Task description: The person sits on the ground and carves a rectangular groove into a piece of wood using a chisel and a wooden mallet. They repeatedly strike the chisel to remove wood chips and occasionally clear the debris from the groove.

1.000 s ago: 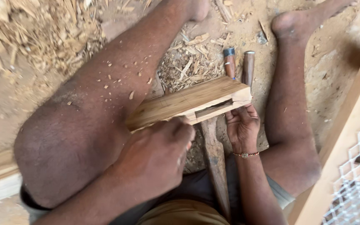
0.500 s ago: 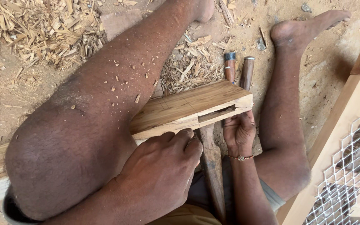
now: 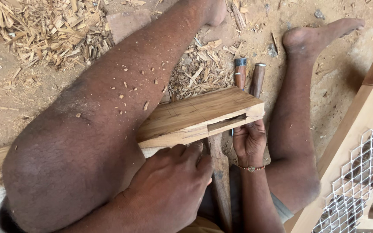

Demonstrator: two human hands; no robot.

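Head view: left hand (image 3: pixel 169 190) grips timber beam (image 3: pixel 195 117) at 7 o'clock; right hand (image 3: pixel 249 140) curls under its slotted end. Step: steadying the beam; next, precise tool placement at the slot.

A heap of pale wood shavings (image 3: pixel 44 32) lies on the sandy ground (image 3: pixel 346 90) in the upper left. A light wooden frame with white wire mesh (image 3: pixel 359 172) stands at the right edge. Two wooden-handled chisels (image 3: pixel 249 75) lie in the upper middle.

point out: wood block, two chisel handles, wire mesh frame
wood block (image 3: pixel 195 114), head view, its top face.
chisel handles (image 3: pixel 257 80), head view, shaft of the right-hand handle.
wire mesh frame (image 3: pixel 350 133), head view, its wooden side rail.
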